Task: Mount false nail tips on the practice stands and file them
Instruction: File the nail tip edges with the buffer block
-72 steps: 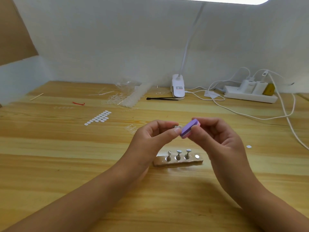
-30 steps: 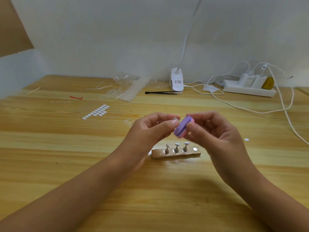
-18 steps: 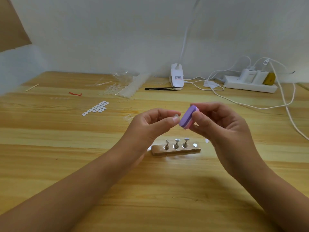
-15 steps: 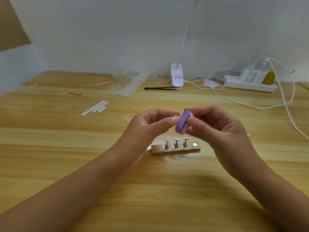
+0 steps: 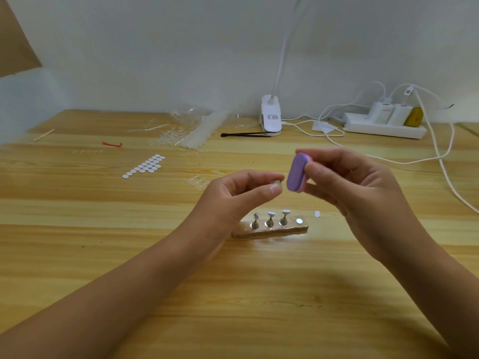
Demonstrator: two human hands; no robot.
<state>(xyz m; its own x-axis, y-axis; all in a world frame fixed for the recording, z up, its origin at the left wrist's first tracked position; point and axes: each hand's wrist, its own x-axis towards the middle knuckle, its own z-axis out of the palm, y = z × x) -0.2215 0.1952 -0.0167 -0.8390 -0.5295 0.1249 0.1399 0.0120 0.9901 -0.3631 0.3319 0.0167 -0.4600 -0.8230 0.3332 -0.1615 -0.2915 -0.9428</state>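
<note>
Above the tabletop (image 5: 77,255), in the head view, both hands are raised over a wooden holder base (image 5: 269,231). The left hand (image 5: 233,200) pinches a small pale nail tip (image 5: 276,182) between thumb and forefinger; whether a stand is attached is too small to tell. The right hand (image 5: 357,193) has its fingers (image 5: 315,172) curled around a purple nail file block (image 5: 296,172), thumb on the near face.

The file lies just right of the pinched tip. Its long axis is steep and leans right at the top, so its lower end is nearest the tip; contact cannot be confirmed. The right hand is the one placed to make the stroke, probably a short stroke along the tip's edge.

The base carries three practice stands (image 5: 270,219) with tips, side by side, and one bare metal disc (image 5: 299,221) at its right end. A loose tip (image 5: 317,214) lies just beyond that end. At the back, a clear bag (image 5: 191,125) spills clear tips, with adhesive dots (image 5: 145,165) well to the left.
</note>
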